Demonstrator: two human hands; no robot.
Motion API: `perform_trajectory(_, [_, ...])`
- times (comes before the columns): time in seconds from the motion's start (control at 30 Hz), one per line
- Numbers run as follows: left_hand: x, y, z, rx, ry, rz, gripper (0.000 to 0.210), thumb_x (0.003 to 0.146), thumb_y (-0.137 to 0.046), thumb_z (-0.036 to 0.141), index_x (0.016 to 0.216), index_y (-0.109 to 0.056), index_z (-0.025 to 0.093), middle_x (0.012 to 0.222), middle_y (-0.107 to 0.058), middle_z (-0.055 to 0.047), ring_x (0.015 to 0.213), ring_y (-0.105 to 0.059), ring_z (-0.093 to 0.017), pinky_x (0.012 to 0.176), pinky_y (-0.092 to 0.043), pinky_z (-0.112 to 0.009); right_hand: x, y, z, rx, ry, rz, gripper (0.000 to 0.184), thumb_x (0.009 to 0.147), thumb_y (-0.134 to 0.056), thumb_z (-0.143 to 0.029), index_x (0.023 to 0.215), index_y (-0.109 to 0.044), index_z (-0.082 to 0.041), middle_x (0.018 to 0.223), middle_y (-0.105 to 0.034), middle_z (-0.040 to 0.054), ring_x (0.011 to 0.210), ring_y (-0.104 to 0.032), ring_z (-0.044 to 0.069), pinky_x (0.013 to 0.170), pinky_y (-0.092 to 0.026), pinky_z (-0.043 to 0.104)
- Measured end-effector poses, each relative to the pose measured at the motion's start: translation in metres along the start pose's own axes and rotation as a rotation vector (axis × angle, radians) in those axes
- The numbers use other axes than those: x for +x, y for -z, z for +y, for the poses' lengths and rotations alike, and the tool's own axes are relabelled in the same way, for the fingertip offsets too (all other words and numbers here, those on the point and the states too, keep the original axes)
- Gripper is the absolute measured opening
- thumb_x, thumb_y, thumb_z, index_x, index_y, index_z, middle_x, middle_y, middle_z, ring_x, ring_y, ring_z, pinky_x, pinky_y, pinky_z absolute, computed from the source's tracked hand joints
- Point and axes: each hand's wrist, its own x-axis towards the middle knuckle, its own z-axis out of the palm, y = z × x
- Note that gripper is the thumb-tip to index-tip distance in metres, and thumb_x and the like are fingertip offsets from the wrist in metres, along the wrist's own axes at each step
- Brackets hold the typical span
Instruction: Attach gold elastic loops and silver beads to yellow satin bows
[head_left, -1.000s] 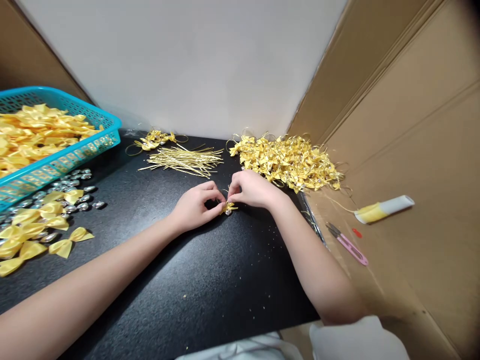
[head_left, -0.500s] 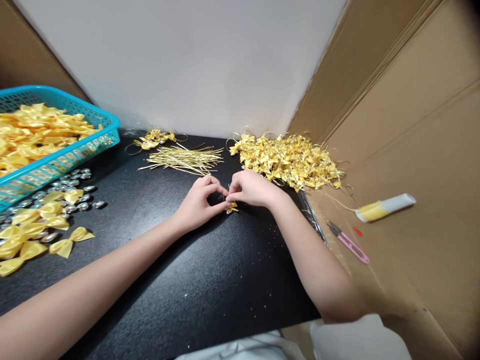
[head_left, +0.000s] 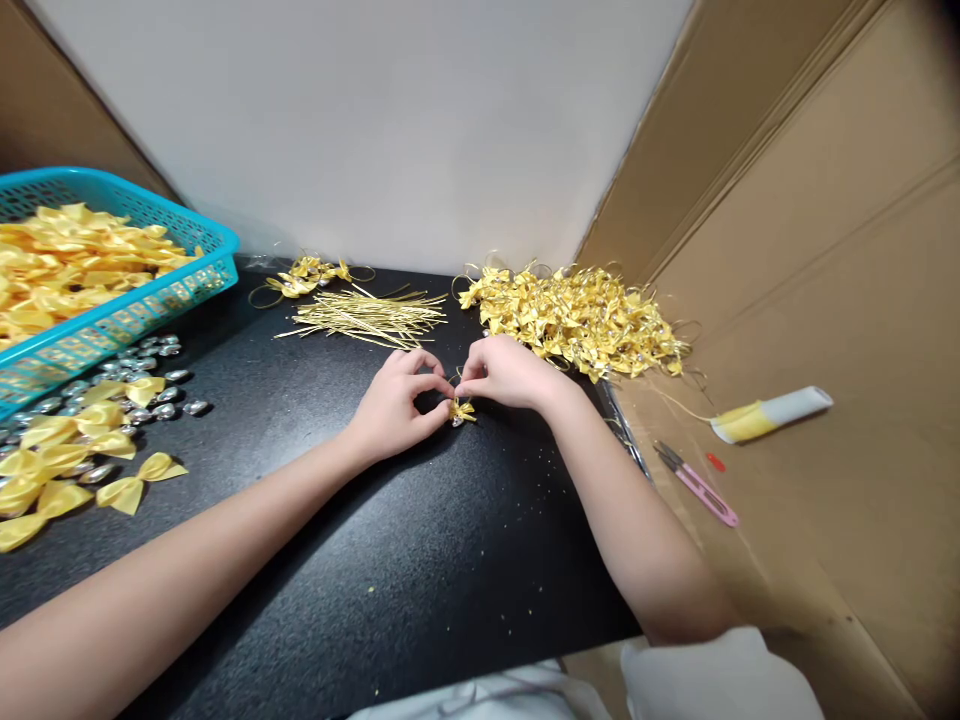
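Near the middle of the black table (head_left: 420, 540), a small yellow ribbon bow (head_left: 463, 411) with a silvery bead hangs below my fingertips. My left hand (head_left: 401, 405) pinches at the bow's upper left side, thumb against it. With thumb and forefinger my right hand (head_left: 506, 373) pinches just above the bow, on a thin gold cord (head_left: 459, 374) that loops up between the hands. The exact grip on the cord is partly hidden by the fingers. Behind the hands lies a bundle of cut gold cords (head_left: 371, 318).
A blue basket (head_left: 225, 240) of yellow bows stands at left, with loose bows (head_left: 139, 482) and silver beads (head_left: 166, 411) before it. Finished beaded bows (head_left: 577, 320) are heaped at back right. Pink thread snips (head_left: 697, 483) and a thread spool (head_left: 772, 415) lie on cardboard at right.
My fingertips have drawn slightly apart, so more of the bow shows beneath them. Both hands stay in nearly the same place.
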Motion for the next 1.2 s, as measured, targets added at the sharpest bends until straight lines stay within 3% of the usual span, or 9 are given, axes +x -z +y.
perform_trajectory(0.13, [0.0005, 0.0001, 0.0003, -0.067, 0.032, 0.019, 0.015, 0.078, -0.06, 0.029, 0.087, -0.068, 0.02, 0.096, -0.059, -0.005, 0.095, -0.052, -0.025, 0.09, -0.041, -0.042, -0.0004, -0.0002, -0.0005, 0.0, -0.001, -0.001, 0.007, 0.078, -0.074, -0.02, 0.075, -0.077, -0.014, 0.073, -0.07, 0.0032, 0.064, -0.058, 0.01, 0.061, -0.039, 0.023])
perform_trajectory(0.3, [0.0006, -0.0032, -0.0005, -0.126, 0.083, 0.015, 0.018, 0.081, -0.063, 0.038, 0.08, -0.068, 0.021, 0.095, -0.06, -0.004, 0.095, -0.053, -0.024, 0.089, -0.041, -0.041, -0.0001, -0.0003, -0.0006, -0.011, -0.002, -0.006, 0.007, 0.078, -0.072, -0.019, 0.075, -0.077, -0.015, 0.072, -0.07, 0.0032, 0.064, -0.058, 0.01, 0.059, -0.038, 0.022])
perform_trajectory(0.8, [0.0016, -0.0005, -0.0008, -0.049, -0.008, -0.046, 0.018, 0.083, -0.058, 0.034, 0.082, -0.072, 0.022, 0.097, -0.062, -0.006, 0.092, -0.05, -0.024, 0.086, -0.042, -0.041, 0.0001, 0.0014, 0.0003, 0.007, -0.023, 0.001, 0.008, 0.078, -0.073, -0.02, 0.074, -0.076, -0.013, 0.07, -0.069, 0.003, 0.063, -0.057, 0.01, 0.062, -0.038, 0.023])
perform_trajectory(0.93, [0.0021, -0.0007, -0.0025, -0.088, 0.022, -0.02, 0.017, 0.081, -0.059, 0.034, 0.088, -0.069, 0.021, 0.098, -0.062, -0.005, 0.095, -0.052, -0.025, 0.09, -0.041, -0.042, 0.0001, 0.0007, 0.0014, 0.017, -0.021, 0.002, 0.009, 0.078, -0.073, -0.021, 0.074, -0.076, -0.014, 0.07, -0.07, 0.0032, 0.063, -0.057, 0.01, 0.06, -0.038, 0.023])
perform_trajectory(1.2, [0.0039, -0.0052, -0.0034, -0.156, 0.071, -0.044, 0.017, 0.082, -0.063, 0.037, 0.081, -0.068, 0.021, 0.095, -0.062, -0.004, 0.094, -0.052, -0.024, 0.089, -0.041, -0.041, 0.0002, 0.0002, 0.0004, 0.018, -0.019, 0.003, 0.007, 0.076, -0.074, -0.019, 0.073, -0.076, -0.014, 0.07, -0.07, 0.0035, 0.063, -0.058, 0.01, 0.058, -0.038, 0.022])
